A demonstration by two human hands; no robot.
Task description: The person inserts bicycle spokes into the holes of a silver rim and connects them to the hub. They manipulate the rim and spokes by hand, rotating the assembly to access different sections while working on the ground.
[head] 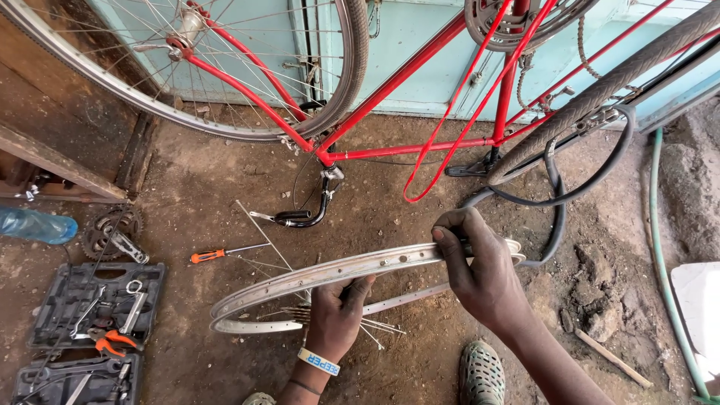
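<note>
A bare silver bicycle rim [262,288] with spoke holes is held flat above the dirt floor. My left hand [335,313], with a wristband, grips the rim's near side from below at the middle. My right hand [480,266] clasps the rim's right end, fingers curled over its top edge. Several loose spokes [375,327] lie on the ground under the rim. A black inner tube [559,196] loops just beyond my right hand.
An upside-down red bicycle [405,75] stands ahead, its handlebar [304,217] on the ground. An orange-handled screwdriver [217,255], a sprocket [112,232], a blue bottle [34,225] and an open black tool case [97,304] lie left. A green hose [660,247] runs right. My sandalled foot [480,371] is below.
</note>
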